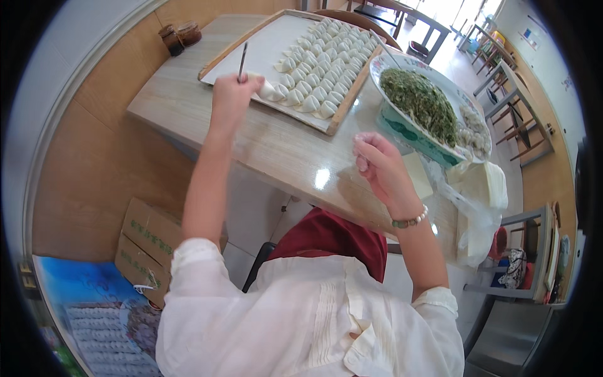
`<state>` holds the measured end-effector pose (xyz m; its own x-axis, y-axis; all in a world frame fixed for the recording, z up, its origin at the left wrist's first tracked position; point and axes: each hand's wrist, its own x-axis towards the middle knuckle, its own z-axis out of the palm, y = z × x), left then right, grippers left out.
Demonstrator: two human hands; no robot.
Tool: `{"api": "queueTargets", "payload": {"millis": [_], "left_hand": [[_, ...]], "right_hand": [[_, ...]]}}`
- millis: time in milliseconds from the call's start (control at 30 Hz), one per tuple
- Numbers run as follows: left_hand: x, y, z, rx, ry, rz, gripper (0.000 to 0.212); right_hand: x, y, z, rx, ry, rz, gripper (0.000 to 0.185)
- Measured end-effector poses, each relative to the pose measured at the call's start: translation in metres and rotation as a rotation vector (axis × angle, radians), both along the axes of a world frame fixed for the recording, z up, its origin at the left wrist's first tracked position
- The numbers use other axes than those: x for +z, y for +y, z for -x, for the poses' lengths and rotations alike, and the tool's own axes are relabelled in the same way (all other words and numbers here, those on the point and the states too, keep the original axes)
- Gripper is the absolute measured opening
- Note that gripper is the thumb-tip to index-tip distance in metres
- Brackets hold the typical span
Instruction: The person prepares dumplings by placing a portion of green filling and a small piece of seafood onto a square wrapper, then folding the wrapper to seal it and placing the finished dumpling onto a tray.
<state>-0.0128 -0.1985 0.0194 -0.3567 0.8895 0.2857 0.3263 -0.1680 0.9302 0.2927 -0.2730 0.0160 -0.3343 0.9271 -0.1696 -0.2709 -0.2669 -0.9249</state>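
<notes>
My left hand (pixel 233 96) is closed around a thin metal stick (pixel 243 59) that points up. Its fingers are at the front left of a wood-rimmed tray (pixel 346 106), close against a pale folded dumpling (pixel 267 89); the fingers partly hide whether they touch it. Rows of folded dumplings (pixel 322 66) cover the tray's right side. Over the table's front part, my right hand (pixel 379 162) has its fingers curled inward, whitish at the tips, with nothing visible in them. Just beyond it stands a large bowl (pixel 410 129) holding chopped green filling (pixel 417 101) and peeled shrimp (pixel 475 132).
A stack of wrappers (pixel 480 184) in a plastic bag (pixel 476 226) lies at the table's right edge. Loose wrapper sheets (pixel 417 174) lie beside my right wrist. Two jars (pixel 181 37) stand by the wall. A utensil handle (pixel 384 47) leans in the bowl. A cardboard box (pixel 146 240) is below left.
</notes>
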Motion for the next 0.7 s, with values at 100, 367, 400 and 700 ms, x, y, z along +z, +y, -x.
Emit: {"api": "queueTargets", "payload": {"millis": [100,367,400,700], "left_hand": [[-0.014,0.071,0.036,0.018,0.071,0.034,0.016],[-0.021,0.136,-0.003,-0.003,-0.064,0.354,0.014],[-0.023,0.133,-0.011,-0.011,-0.095,0.389,0.018],[-0.016,0.121,-0.007,0.070,0.464,0.295,0.032]], "right_hand": [[0.000,-0.003,-0.006,-0.027,0.014,0.012,0.017],[-0.011,-0.005,-0.027,-0.105,0.050,0.072,0.016],[-0.012,-0.005,-0.029,-0.101,0.052,0.071,0.016],[-0.014,-0.005,-0.032,-0.076,0.030,0.041,0.016]]}}
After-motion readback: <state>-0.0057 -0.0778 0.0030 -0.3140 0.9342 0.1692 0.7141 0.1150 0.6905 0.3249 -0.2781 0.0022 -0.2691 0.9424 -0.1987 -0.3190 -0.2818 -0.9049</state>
